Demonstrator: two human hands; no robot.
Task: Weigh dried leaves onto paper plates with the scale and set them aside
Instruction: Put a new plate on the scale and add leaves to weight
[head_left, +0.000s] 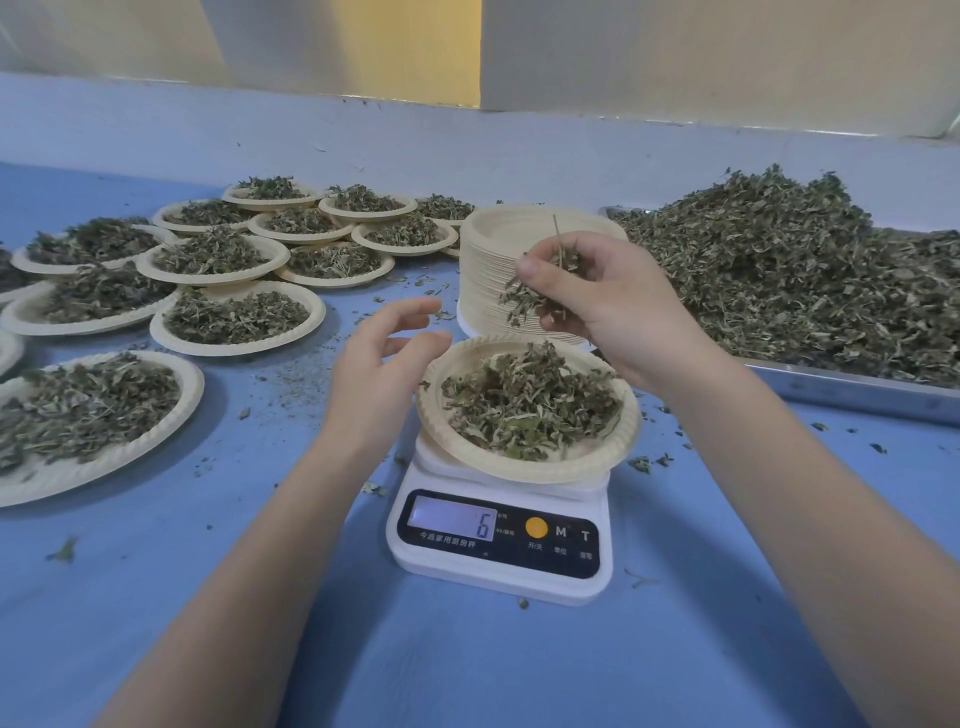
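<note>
A white kitchen scale (498, 551) stands at the centre of the blue table, its display reading 6. On it sits a paper plate (582, 462) holding a small heap of dried leaves (530, 405). My right hand (608, 306) hovers just above the plate's far edge and holds a pinch of dried leaves (530, 296). My left hand (384, 364) is beside the plate's left rim with fingers relaxed, holding nothing. A stack of empty paper plates (498, 244) stands behind the scale.
A metal tray (852, 389) at the right carries a large mound of dried leaves (779, 270). Several filled paper plates (234, 317) cover the left and back of the table. Loose leaf bits lie scattered on the blue surface. A pale wall runs behind.
</note>
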